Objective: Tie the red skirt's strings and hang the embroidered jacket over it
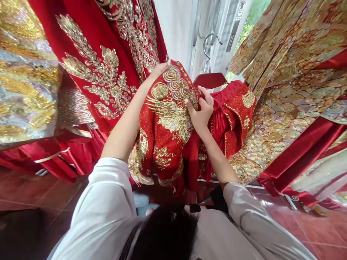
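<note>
Closest in, you see the person's dark hair and the white sleeves (108,202) of their top, both arms stretched up and away over a red tiled floor (320,231). From there the forearms run bare to the work.

The right hand (201,110) sits in the middle of things, wrist bent back, fingers curled and pinching a fold of the red embroidered garment (168,126) near its upper edge; its grip is closed on the cloth, thumb and forefinger pressed together. The left hand (159,68) reaches further, arm nearly straight, to the top of the same garment. Only the back of it and the heel of the palm show, with the fingers lost behind the gold-worked cloth, so I cannot tell how tight that grip is, though it looks to be touching the top edge.

As for progress, I'd judge the garment is partway onto the hanger (210,77): its red padded shoulder and metal hook (208,50) stand just behind the hands, still bare on top, while the garment hangs bunched and folded below them, its skirts drooping toward the floor. Seating and straightening it appear to remain.

Round about, other robes hang: a red one with gold leaf embroidery (103,68) to the left rear, a gold scale-patterned one (292,72) to the right, and beyond them a white wall and window frame (233,25).
</note>
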A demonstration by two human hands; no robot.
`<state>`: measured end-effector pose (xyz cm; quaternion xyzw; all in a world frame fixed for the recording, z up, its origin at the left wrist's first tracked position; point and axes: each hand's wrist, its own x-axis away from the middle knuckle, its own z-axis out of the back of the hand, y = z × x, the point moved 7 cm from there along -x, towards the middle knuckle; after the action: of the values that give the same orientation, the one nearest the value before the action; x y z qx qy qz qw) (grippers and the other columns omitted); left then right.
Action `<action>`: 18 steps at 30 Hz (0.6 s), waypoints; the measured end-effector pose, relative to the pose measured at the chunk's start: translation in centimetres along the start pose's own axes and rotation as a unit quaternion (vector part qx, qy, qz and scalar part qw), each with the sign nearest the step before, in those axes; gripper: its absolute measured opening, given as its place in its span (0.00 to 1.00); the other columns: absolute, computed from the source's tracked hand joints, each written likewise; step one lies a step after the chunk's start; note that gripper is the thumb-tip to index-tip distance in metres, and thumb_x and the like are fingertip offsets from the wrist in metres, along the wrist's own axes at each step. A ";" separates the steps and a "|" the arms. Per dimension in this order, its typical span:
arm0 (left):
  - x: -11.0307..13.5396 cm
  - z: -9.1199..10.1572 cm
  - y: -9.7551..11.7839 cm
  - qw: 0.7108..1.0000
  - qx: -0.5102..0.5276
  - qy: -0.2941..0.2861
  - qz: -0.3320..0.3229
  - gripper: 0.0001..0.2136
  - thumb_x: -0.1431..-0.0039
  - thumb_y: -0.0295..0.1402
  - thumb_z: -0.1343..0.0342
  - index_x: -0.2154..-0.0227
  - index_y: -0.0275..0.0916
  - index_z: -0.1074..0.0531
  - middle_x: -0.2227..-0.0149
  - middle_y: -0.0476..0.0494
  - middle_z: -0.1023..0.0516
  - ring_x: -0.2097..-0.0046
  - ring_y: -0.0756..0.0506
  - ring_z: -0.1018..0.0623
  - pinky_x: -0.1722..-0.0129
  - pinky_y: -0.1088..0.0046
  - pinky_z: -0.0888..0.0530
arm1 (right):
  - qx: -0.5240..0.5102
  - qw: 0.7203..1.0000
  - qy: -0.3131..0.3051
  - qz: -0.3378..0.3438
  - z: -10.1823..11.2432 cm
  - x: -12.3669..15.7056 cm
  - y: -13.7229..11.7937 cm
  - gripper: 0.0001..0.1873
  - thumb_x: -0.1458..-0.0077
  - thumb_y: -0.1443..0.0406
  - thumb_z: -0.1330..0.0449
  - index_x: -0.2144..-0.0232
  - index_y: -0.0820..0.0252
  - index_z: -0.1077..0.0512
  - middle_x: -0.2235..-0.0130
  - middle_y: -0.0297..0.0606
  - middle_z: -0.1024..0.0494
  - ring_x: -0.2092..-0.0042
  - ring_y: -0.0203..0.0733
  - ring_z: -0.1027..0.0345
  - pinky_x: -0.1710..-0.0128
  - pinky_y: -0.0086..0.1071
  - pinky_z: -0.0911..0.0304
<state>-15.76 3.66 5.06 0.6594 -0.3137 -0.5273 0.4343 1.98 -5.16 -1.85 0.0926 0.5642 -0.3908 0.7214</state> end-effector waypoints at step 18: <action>7.0 -5.7 2.3 0.928 -0.334 -0.165 -0.006 0.25 0.50 0.45 0.36 0.88 0.40 0.44 0.86 0.54 0.48 0.78 0.53 0.43 0.69 0.73 0.37 | 0.048 0.996 -0.077 -0.025 -3.1 2.0 1.2 0.15 0.42 0.65 0.51 0.76 0.58 0.28 0.57 0.41 0.23 0.49 0.44 0.34 0.41 0.45 0.48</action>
<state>-8.39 -2.07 4.52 0.3816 -0.1825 -0.7057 0.5684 0.62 -3.48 -5.08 0.0832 0.4899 -0.4413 0.7472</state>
